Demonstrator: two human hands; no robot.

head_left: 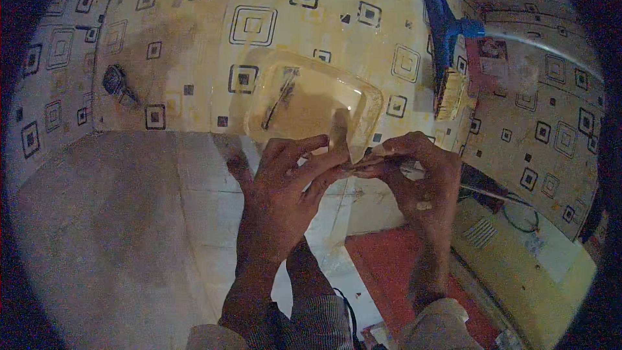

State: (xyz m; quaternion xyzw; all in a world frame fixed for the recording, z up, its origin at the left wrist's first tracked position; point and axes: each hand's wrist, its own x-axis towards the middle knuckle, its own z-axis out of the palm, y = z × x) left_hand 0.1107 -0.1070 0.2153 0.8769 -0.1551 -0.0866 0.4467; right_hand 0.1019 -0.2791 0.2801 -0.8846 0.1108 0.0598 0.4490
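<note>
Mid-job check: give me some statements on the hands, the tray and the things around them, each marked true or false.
1. The bare left hand and bare right hand come together at a small, thin piece. True.
2. The clear, rectangular plastic tray stands on the red mat. False: it is on the cream tablecloth printed with squares.
3. The dark, wristwatch-like object lies left of the tray. True.
4. The blue-handled brush with yellowish bristles is in the right hand. False: it is right of the tray, apart from both hands.
</note>
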